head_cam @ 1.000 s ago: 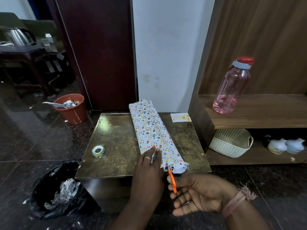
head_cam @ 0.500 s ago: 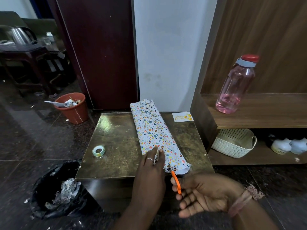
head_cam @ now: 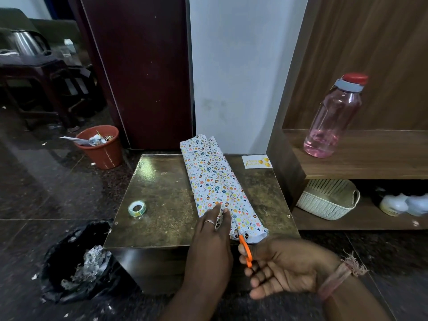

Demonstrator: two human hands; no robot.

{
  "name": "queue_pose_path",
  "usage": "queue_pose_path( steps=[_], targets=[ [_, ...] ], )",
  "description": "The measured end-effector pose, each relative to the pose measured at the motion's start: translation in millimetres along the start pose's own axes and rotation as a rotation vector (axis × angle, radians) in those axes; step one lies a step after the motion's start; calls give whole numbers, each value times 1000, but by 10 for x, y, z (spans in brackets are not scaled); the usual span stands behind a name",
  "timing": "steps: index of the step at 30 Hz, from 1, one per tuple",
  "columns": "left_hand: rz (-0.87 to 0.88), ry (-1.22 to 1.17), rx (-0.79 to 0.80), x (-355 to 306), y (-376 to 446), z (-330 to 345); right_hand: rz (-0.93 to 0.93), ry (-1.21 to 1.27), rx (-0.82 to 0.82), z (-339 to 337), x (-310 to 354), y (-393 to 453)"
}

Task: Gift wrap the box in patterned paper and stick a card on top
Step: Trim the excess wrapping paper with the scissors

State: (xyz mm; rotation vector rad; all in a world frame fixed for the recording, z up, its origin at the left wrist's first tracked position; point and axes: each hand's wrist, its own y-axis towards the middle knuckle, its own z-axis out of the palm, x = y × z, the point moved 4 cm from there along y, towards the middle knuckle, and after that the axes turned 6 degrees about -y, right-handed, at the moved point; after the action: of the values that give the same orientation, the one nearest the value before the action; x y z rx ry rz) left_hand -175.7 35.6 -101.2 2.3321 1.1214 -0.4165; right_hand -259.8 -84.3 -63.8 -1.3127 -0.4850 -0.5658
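At near edge, orange-handled scissors [head_cam: 245,250] have bitten further into patterned paper roll [head_cam: 216,186]; right hand [head_cam: 281,269] pinches them, left hand [head_cam: 212,239] fingers pressed flat, cutting underway

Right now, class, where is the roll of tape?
In the head view, the tape roll lies on the left part of the brass-topped table, left of the wrapped box and above the black bin bag.

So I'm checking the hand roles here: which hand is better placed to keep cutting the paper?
The right hand: it already holds the orange scissors, blades at the near end of the patterned paper. The left hand lies flat on the paper, steadying it.
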Motion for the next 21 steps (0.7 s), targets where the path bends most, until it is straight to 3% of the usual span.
queue_pose_path(
  steps=[21],
  targets=[
    [0, -29, -67, 32, -16, 44, 8, -44, -12, -41, 147, 161]
  ],
)
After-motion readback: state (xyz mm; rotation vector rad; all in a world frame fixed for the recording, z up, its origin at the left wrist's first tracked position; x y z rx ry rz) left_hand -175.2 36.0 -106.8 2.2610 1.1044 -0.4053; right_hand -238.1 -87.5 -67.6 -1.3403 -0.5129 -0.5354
